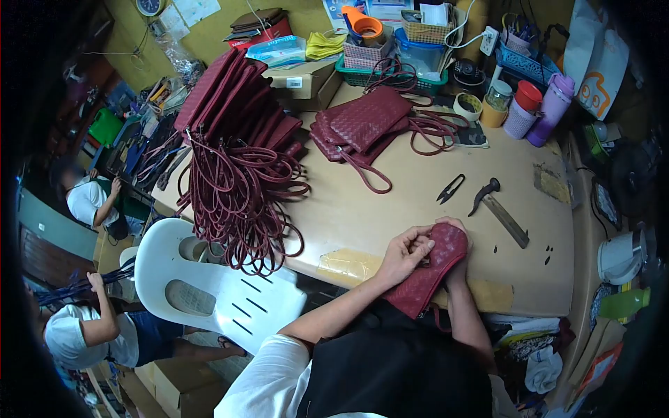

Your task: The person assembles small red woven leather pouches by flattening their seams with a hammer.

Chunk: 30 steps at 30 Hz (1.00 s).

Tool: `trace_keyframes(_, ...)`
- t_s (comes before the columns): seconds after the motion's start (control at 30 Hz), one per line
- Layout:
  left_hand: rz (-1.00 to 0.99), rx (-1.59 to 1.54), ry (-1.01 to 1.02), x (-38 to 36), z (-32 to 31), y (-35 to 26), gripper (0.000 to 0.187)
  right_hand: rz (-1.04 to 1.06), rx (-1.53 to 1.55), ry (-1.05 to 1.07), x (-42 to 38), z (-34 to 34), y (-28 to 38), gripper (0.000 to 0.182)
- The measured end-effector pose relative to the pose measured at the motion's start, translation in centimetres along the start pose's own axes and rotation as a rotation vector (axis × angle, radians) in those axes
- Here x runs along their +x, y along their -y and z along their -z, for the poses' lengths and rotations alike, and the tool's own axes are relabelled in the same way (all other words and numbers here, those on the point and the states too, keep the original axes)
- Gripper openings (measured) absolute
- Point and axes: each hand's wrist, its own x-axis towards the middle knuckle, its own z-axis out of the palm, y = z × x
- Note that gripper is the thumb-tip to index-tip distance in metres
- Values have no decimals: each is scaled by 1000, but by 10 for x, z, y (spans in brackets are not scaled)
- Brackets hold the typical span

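Observation:
A dark red woven-pattern wristlet pouch (440,263) is held up over the front edge of the table. My right hand (458,273) wraps around it from behind and the right side, fingertips showing at its top. The fingers of my left hand (407,255) are curled in a pinch against the pouch's left face; whether they grip a small part there is hidden. Beyond my hands lie small black thread snips (451,188) and a hammer (503,214) with a wooden handle. Farther back is a small pile of matching pouches (369,125) with strap loops.
A tall stack of red pouches (226,101) stands at the back left, its straps (237,195) hanging over the table edge. A white plastic chair (216,292) is at the left. Tape (467,106), jars and a purple tumbler (552,108) line the back. Two other people are at far left.

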Motion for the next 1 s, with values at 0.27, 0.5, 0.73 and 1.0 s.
trace_keyframes(0.27,-49,-77,74,-5,-6,-2,48,-134,235,47,-5,5,-6,16)
trace_keyframes(0.5,-20,-149,47,-15,-8,0,49,-184,206,74,-11,6,-7,14)
trace_keyframes(0.73,-24,-201,-44,30,5,2,33,-144,-257,333,44,1,24,18)
trace_keyframes(1.0,-13,-108,-80,39,9,9,33,-67,-146,221,51,3,3,15)
